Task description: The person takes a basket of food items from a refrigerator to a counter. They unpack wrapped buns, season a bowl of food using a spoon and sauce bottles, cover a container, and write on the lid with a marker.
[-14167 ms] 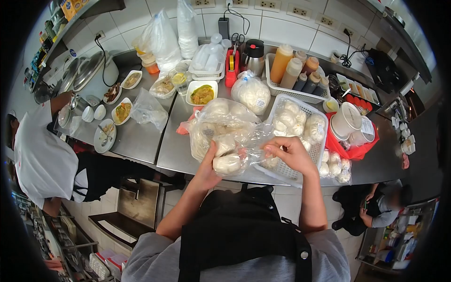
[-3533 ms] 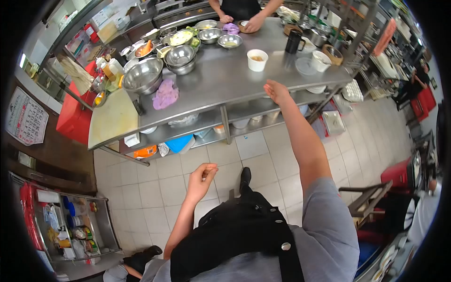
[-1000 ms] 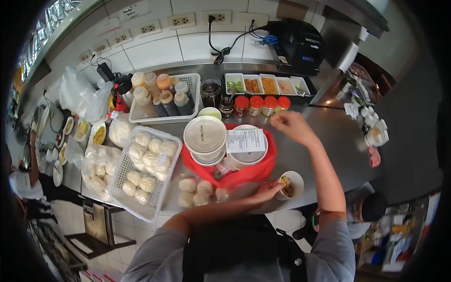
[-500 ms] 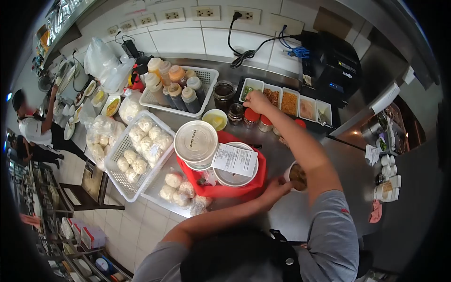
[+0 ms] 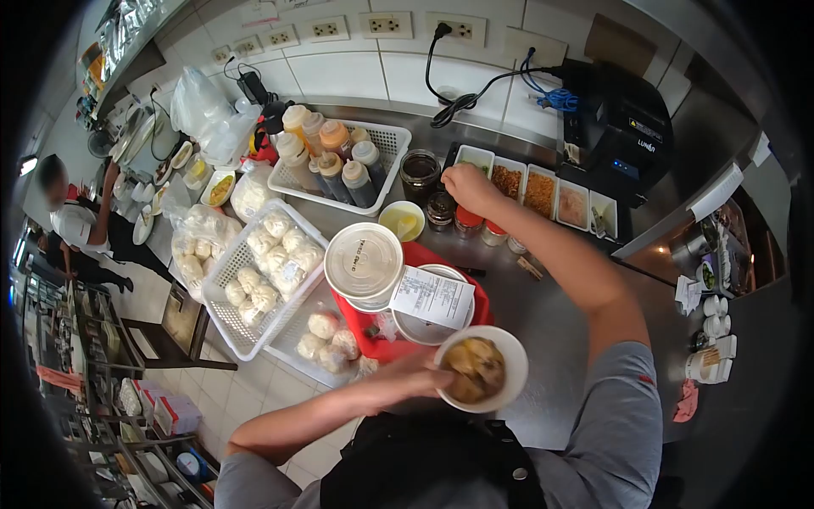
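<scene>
My left hand (image 5: 415,375) grips the near-left rim of a white bowl (image 5: 514,369) holding brownish pieces of food in yellowish broth. The bowl is lifted close to my apron. My right hand (image 5: 471,188) reaches across the counter with fingers curled together, between an open jar of dark sauce (image 5: 420,174) and a white tub of chopped greens (image 5: 476,157). Whatever its fingertips hold is hidden. Beside the bowl, two lidded containers sit in a red bag (image 5: 360,339): one has a handwritten lid (image 5: 365,259), the other a printed receipt (image 5: 434,297) on top.
Several seasoning tubs (image 5: 539,193) line the back right, near a black printer (image 5: 632,140). Red-lidded jars (image 5: 468,222) stand below my right forearm. Squeeze bottles fill a white basket (image 5: 394,144); bagged buns fill another (image 5: 222,318). A co-worker (image 5: 76,225) stands far left.
My left hand has raised the bowl from under my right arm and brought it left, towards my body. My right hand has shifted slightly left from above the greens. The camera view has shifted slightly.
</scene>
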### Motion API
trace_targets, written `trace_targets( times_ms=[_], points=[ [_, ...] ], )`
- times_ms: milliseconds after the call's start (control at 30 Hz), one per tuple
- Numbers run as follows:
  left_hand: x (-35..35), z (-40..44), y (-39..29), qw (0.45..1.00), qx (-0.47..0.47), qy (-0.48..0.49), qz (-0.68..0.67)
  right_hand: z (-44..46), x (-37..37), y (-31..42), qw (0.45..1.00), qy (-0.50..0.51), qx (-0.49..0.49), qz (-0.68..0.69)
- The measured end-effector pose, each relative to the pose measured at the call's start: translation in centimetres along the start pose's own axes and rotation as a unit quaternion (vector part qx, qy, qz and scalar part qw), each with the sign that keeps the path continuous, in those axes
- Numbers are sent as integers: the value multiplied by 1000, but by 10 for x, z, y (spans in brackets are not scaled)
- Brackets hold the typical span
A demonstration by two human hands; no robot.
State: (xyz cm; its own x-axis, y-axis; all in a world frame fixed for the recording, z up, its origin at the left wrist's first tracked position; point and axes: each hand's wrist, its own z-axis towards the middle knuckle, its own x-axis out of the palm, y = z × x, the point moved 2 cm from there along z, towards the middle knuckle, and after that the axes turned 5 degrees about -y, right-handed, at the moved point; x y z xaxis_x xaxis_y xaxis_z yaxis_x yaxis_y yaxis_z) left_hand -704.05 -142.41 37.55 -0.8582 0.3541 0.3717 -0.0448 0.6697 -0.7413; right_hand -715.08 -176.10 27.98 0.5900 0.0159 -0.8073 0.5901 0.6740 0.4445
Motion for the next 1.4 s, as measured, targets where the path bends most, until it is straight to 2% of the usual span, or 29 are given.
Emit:
trace_targets(
  times_ms=[33, 67, 100, 133, 167, 233, 300, 367, 500, 633, 700, 833, 933, 1000, 1100, 1333, 1400],
  points=[
    [-11, -11, -12, 1000, 13, -3, 22, -5, 6, -3, 999, -33, -32, -21],
    [-25, -19, -14, 998, 11, -62, 6, -12, 12, -3, 999, -35, -29, -20],
    [-39, -26, -16, 993, 9, -121, -9, -19, 20, -6, 999, -43, 27, 18],
    [-50, -31, -24, 990, 52, -130, -32, -24, 26, -10, 994, -50, 81, 54],
    [-61, -33, -35, 984, 95, -139, -55, -25, 32, -14, 994, -51, 82, 55],
    [-78, -36, -72, 973, 158, -165, -21, -29, 39, -29, 964, -103, 207, 132],
    [-106, -24, -93, 951, 207, -227, -24, -30, 26, -26, 950, -93, 237, 182],
    [-133, -7, -112, 941, 223, -254, -29, -32, 21, -31, 913, -93, 309, 249],
    [-182, 36, -130, 948, 212, -239, -19, -42, 20, -33, 884, -109, 354, 284],
    [-201, 59, -136, 951, 194, -240, -15, -55, 14, -17, 889, -139, 333, 281],
    [-209, 68, -136, 966, 154, -210, -3, -59, 16, -15, 892, -161, 319, 277],
    [-218, 76, -136, 965, 165, -206, -10, -67, 21, -13, 887, -179, 323, 277],
    [-224, 80, -136, 968, 157, -198, -14, -72, 23, -8, 866, -188, 345, 310],
    [-226, 81, -137, 968, 157, -197, -7, -74, 22, -6, 831, -233, 368, 345],
    [-226, 79, -138, 965, 161, -207, 9, -76, 19, -7, 808, -267, 389, 353],
    [-234, 81, -136, 964, 152, -218, 33, -80, 15, 0, 786, -280, 406, 374],
    [-234, 80, -135, 963, 157, -216, 36, -80, 17, 0, 761, -297, 424, 391]
  ],
)
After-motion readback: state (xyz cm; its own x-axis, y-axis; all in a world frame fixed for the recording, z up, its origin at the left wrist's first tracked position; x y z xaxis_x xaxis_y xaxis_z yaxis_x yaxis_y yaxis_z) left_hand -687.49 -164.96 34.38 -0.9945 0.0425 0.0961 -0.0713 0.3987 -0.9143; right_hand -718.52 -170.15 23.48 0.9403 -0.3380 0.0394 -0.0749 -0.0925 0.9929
